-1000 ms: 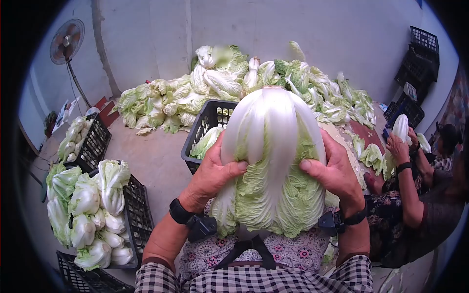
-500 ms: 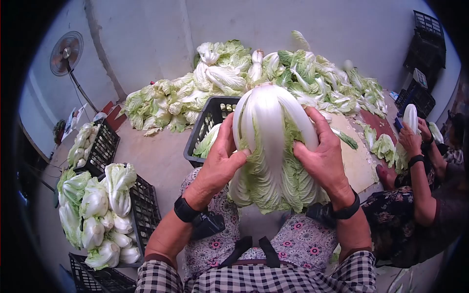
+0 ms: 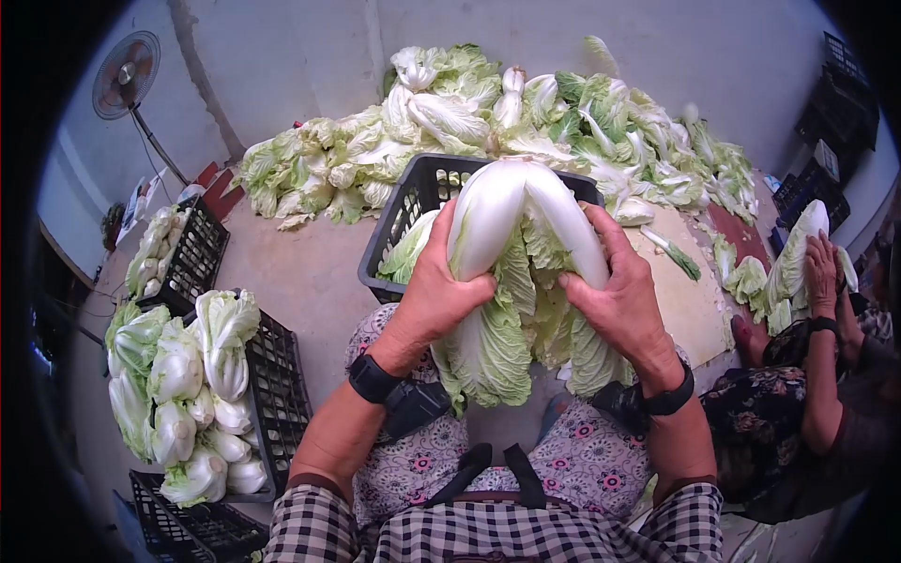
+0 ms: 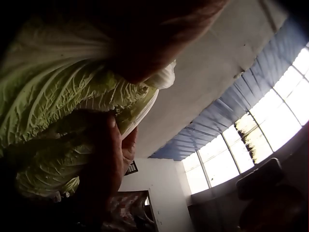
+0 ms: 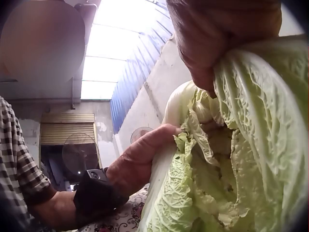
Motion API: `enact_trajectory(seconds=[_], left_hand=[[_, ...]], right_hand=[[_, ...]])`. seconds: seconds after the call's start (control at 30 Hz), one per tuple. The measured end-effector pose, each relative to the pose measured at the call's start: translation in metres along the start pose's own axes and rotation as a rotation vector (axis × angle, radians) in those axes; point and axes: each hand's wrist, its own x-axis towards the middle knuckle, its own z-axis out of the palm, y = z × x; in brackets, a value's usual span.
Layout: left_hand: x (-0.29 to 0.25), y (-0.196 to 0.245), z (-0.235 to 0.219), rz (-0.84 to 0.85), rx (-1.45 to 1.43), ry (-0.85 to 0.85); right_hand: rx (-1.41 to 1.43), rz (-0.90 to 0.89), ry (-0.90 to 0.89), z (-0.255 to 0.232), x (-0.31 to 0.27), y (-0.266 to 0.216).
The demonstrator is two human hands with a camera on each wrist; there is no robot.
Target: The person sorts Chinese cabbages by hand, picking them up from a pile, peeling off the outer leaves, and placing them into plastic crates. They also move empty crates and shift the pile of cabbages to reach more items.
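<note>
Both hands hold a large napa cabbage, its white base up and its leafy end hanging down over the person's lap. My left hand grips its left side, thumb pressed into the leaves. From the right, my right hand grips it the same way, thumb at the inner edge of a thick white leaf. Between the thumbs the outer leaves stand parted. In the right wrist view ragged yellowish inner leaves show in that gap. The left wrist view shows crinkled green leaf close up, in shadow.
A black crate stands just beyond the cabbage, before a heap of loose leaves along the wall. Crates of trimmed cabbages stand at the left, near a fan. Another person sits at the right, holding a cabbage.
The cabbage has moved away from the head camera and turned. A broad white rib showed between the thumbs before; now a deep gap opens there. The other person's cabbage has tilted.
</note>
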Motion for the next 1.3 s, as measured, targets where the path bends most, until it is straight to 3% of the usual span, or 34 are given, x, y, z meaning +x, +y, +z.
enact_trajectory(seconds=[0.13,0.3,0.4,0.57,0.7,0.8,0.97,1.1,1.2,1.3], left_hand=[[-0.002,-0.001,-0.006,-0.076,-0.115,-0.027],[-0.004,-0.001,-0.019,-0.105,-0.273,-0.093],[-0.007,0.005,-0.014,-0.182,-0.387,-0.004],[-0.006,0.009,-0.012,-0.128,-0.647,0.099],[-0.001,0.013,0.001,-0.099,-0.789,0.133],[0.006,0.011,0.021,-0.025,-0.768,0.229],[0.015,0.026,0.021,-0.008,-0.617,-0.008],[0.017,0.009,0.011,0.024,-0.388,-0.107],[0.005,0.014,0.019,-0.238,-0.647,-0.327],[0.001,0.013,0.024,-0.22,-0.748,-0.171]], right_hand=[[-0.016,-0.034,0.0,0.006,0.001,0.005],[0.027,0.02,-0.131,0.004,0.005,0.003],[0.138,0.122,-0.209,0.001,0.005,0.004],[0.407,0.289,-0.375,0.006,-0.001,0.007],[0.712,0.253,-0.425,0.027,-0.006,0.011],[0.724,0.261,-0.439,0.049,-0.014,0.004],[0.681,0.424,-0.151,0.041,-0.019,0.004],[0.997,0.446,-0.11,0.018,-0.015,0.005],[0.994,0.432,-0.206,0.002,-0.012,0.003],[0.709,0.358,-0.21,-0.004,-0.005,0.008]])
